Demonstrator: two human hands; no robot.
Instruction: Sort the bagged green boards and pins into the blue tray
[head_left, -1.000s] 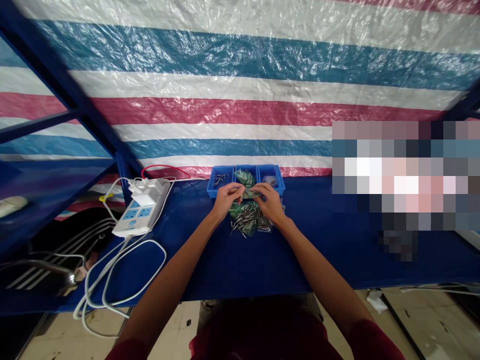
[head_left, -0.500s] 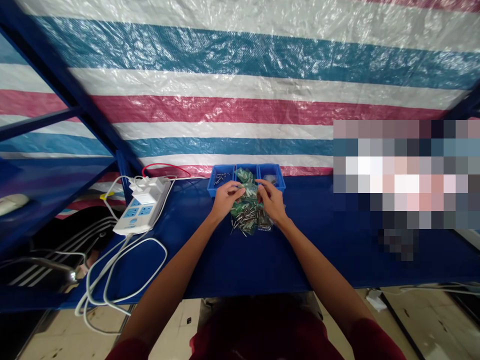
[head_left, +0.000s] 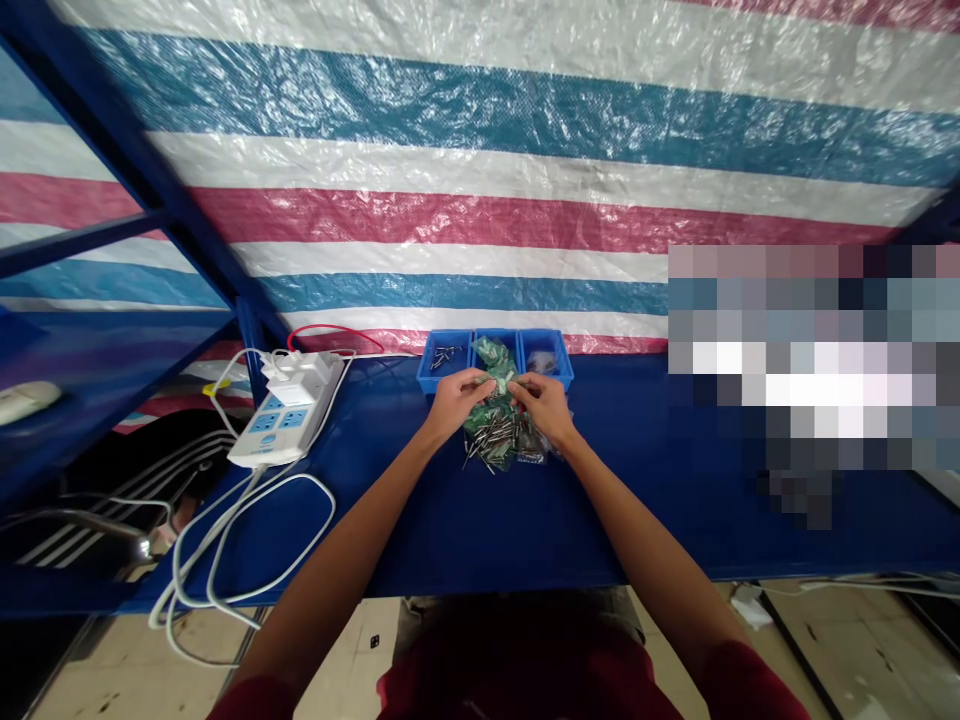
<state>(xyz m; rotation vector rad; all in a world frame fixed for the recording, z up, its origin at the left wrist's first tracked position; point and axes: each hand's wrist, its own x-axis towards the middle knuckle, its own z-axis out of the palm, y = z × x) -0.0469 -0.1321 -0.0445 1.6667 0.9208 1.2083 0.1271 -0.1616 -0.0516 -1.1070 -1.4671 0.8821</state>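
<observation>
A green plastic bag [head_left: 494,352] stretches from the middle blue bin toward me. My left hand [head_left: 459,402] pinches its left side between thumb and fingers. On the other side, my right hand [head_left: 546,404] pinches the same bag, with a pale patch between the two hands. Just below them lies a pile of thin metal pieces [head_left: 491,440] on green plastic. Beside it sits a clear bag of small parts [head_left: 532,444], partly under my right hand. Behind stand the left blue bin [head_left: 432,382], holding several metal pieces, and the right blue bin [head_left: 564,376], holding a clear bag.
A white power strip [head_left: 289,420] with plugged-in adapters and looped white cables [head_left: 217,560] occupies the left of the blue table [head_left: 480,545]. Blue frame posts [head_left: 127,170] and a striped plastic sheet [head_left: 487,215] rise behind. The area at right is pixelated.
My right hand has moved left and closed its fingers on the green bag. Both hands are nearer each other now. The view has shifted slightly.
</observation>
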